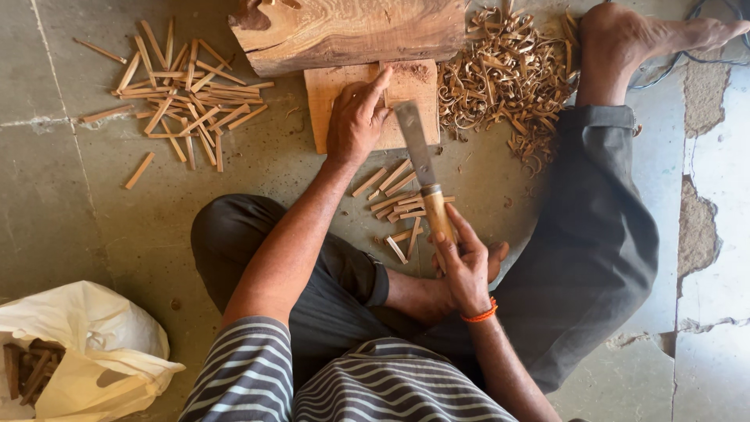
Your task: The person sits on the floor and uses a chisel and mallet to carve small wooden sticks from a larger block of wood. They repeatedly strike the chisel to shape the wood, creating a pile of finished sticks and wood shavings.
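Observation:
My left hand [355,117] rests on a flat wooden board [334,94] and pinches a thin wooden stick [383,84] upright against it. My right hand [466,266] grips the wooden handle of a wide flat chisel [422,160], its metal blade pointing up toward the board, just right of my left hand. A small group of cut wooden sticks [394,199] lies on the floor between my hands. I sit on the floor with legs spread.
A thick log [348,31] lies behind the board. A larger pile of sticks [183,90] lies at the upper left, curled wood shavings [508,74] at the upper right. A white plastic bag [82,352] holding wood pieces sits at the lower left. My bare foot [625,35] is upper right.

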